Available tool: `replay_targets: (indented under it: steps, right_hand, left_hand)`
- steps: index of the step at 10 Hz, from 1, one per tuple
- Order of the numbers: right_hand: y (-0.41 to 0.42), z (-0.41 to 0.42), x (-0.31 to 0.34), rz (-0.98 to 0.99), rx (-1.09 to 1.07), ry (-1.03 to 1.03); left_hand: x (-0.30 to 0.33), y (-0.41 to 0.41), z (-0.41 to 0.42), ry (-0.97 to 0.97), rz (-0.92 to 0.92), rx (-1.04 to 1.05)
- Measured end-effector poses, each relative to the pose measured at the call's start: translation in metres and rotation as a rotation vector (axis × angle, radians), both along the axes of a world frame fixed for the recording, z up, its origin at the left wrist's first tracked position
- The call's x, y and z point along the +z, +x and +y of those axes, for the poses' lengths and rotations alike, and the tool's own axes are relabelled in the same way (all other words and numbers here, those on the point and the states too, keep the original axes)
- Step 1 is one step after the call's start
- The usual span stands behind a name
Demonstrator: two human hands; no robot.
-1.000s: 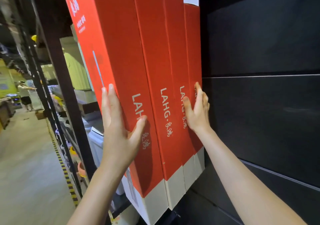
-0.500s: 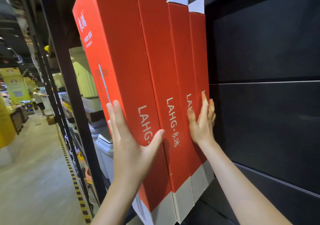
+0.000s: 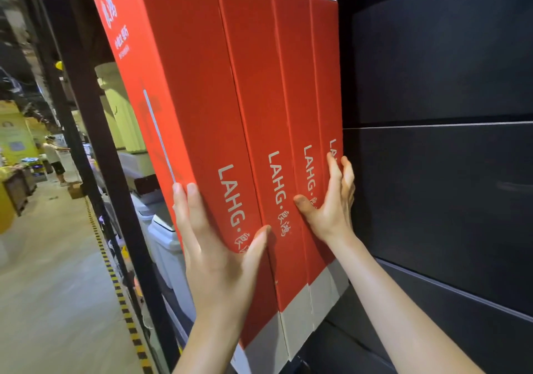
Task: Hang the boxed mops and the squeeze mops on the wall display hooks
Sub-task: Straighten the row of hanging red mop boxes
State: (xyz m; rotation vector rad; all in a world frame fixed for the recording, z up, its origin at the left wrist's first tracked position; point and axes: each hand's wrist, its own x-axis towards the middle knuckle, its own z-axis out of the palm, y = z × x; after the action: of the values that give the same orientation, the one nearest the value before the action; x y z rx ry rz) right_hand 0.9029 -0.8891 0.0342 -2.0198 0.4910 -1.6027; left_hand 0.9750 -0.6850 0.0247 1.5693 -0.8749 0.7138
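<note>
Several tall red boxed mops marked LAHG hang side by side against the black wall panel. My left hand presses the outermost box: straight fingers lie on its broad face, the thumb crosses its spine. My right hand is at the innermost box, next to the wall. Its fingers lie along that box's wall-side edge and its thumb rests on the spine of the neighbouring box. Another box hangs between the hands. The hooks are hidden above the boxes.
A black shelf upright stands just left of the boxes, with white bins behind it. The aisle floor carries a yellow-black stripe. Far down the aisle stand a person and a wooden cart.
The view has come closer to the boxes and shifted. Both hands stay on the same boxes; my left thumb has spread further across the outer box's spine.
</note>
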Motion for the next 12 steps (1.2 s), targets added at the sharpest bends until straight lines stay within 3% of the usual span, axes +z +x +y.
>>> replay_targets:
  steps: [4,6,12]
  right_hand:
    - [0.013,0.0,-0.004,0.007,0.024,0.012]
    - [0.016,-0.001,-0.014,0.008,0.021,0.019]
    - [0.003,-0.002,-0.04,0.028,0.075,0.116]
  left_hand:
    - [0.004,-0.004,0.005,-0.027,-0.018,-0.019]
    - [0.011,-0.012,0.016,-0.043,-0.163,-0.041]
    - [-0.009,-0.019,0.013,-0.101,-0.016,-0.107]
